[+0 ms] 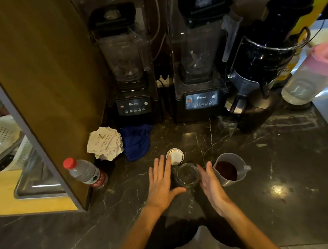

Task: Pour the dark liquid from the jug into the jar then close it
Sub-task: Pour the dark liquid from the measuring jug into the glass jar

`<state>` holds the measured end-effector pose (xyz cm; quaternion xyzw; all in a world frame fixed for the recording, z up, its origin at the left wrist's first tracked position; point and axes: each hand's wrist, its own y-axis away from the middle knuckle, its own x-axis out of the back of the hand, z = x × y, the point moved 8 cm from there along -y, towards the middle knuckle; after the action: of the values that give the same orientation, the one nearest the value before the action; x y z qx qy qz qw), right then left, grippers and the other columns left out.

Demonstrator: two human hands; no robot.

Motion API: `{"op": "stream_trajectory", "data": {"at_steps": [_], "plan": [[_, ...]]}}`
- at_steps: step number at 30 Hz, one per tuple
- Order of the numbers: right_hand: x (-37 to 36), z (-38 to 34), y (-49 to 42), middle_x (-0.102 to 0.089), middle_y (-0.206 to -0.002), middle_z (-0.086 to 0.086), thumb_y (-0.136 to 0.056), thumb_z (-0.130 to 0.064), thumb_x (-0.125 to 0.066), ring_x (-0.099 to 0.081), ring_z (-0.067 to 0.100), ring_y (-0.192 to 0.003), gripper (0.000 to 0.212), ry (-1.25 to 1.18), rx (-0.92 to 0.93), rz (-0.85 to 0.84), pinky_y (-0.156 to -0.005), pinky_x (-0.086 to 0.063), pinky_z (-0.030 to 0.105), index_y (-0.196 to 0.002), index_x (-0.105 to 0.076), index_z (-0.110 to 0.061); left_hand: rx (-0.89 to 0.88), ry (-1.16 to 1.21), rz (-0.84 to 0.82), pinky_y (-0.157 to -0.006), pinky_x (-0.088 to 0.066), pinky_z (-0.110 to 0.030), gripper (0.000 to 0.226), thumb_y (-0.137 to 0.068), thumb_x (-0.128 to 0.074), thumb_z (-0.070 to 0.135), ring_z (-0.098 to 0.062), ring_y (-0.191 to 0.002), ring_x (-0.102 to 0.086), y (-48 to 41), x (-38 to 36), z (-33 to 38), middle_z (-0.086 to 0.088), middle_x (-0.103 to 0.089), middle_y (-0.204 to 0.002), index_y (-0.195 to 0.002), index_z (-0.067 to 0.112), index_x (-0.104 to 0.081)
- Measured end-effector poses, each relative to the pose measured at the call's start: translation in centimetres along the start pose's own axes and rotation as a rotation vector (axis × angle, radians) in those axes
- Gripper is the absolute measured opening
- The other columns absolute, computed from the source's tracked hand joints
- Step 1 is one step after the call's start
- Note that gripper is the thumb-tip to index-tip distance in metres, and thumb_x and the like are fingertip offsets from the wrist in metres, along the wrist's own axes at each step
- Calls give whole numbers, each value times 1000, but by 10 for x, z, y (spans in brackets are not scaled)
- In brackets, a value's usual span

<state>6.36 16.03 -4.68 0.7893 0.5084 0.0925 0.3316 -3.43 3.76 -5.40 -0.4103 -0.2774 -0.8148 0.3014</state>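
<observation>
Both hands empty, fingers spread wide: left hand [161,183] flat beside the jar [187,175], right hand [211,181] edge-on between jar and jug [230,169], gripping nothing. Jar open and seemingly empty, upright on the dark marble bench [277,173]; lid [175,156] lying just behind it, by the left fingertips. Jug just right of the jar, dark liquid inside, handle turned away to the right.

Risks, as a guess: narrow jar mouth, so a fast tilt likely to splash over the rim; unsteadied glass apt to slide or tip if nudged by the spout.

Nearby: blue cloth [136,141], paper slips [105,143], water bottle [86,173], two blenders [130,66] behind. Nothing blocking the short path from jug to jar.
</observation>
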Motion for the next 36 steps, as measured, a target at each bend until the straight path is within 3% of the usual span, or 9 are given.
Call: {"op": "stream_trajectory", "data": {"at_steps": [3,7,12,21,23,26,29,33,36], "plan": [[0,-7,-9,-26,-161,3,-99,-60,-6,-18,17,-148,72,-21,-13,-2,-113,-13,27,-154,-26,-18,1,-2,-34,-120,15,-45,120,-79,-60,71,-22,-148,27,3,-14,7,0,27,-160,-153,22,19],[-3,-9,-17,-26,-161,5,-100,-58,-5,-17,18,-149,71,-3,13,10,-119,-8,35,-154,-26,-17,23,233,14,-122,3,-38,117,-82,-74,50,-16,-150,17,12,-26,18,6,20,-161,-153,24,15],[-2,5,-11,-28,-160,3,-97,-63,-10,-20,17,-148,74,-35,-5,24,-114,-15,29,-155,-24,-20,118,293,96,-115,-24,-33,104,-76,-80,49,-16,-139,-22,15,-22,3,-2,-23,-153,-155,25,-18],[-13,-8,5,-36,-156,1,-98,-54,-21,-31,8,-141,65,95,56,-53,-110,-23,23,-152,-31,-17,97,324,-150,-107,-31,-34,103,-68,-84,53,-14,-128,-29,-11,-29,-16,2,-32,-139,-151,32,-25],[-10,-21,15,-39,-155,-3,-93,-54,-41,-34,3,-138,64,222,131,-39,-109,-27,20,-150,-35,-25,95,406,-177,-110,-31,-34,101,-69,-86,47,-15,-133,-31,-11,-31,-16,3,-33,-141,-149,29,-28],[10,-65,38,-21,-152,-35,-88,-66,-51,-20,-9,-142,66,670,449,27,-113,-21,20,-146,-21,-55,110,496,-215,-112,-34,-35,101,-67,-89,40,-14,-135,-38,-13,-32,-15,2,-38,-146,-148,25,-30],[51,-99,43,-1,-161,-20,-79,-82,-45,7,2,-149,98,1220,696,176,-118,-7,32,-155,-1,-39,116,516,-241,-110,-35,-33,98,-64,-91,41,-13,-133,-42,-16,-32,-15,3,-46,-144,-143,28,-34],[109,-83,8,25,-161,1,-62,-90,-54,30,19,-145,136,1555,400,55,-122,0,48,-151,23,-22,105,536,-285,-114,-35,-41,103,-61,-91,45,-12,-134,-43,-19,-34,-15,6,-48,-145,-144,33,-31],[123,-67,-4,-2,-166,-2,-64,-78,-67,-8,21,-150,130,1389,343,-9,-119,-25,45,-155,12,-29,62,539,-304,-116,-28,-35,116,-60,-92,45,-8,-140,-35,-20,-34,-12,9,-39,-153,-153,36,-22]]}}
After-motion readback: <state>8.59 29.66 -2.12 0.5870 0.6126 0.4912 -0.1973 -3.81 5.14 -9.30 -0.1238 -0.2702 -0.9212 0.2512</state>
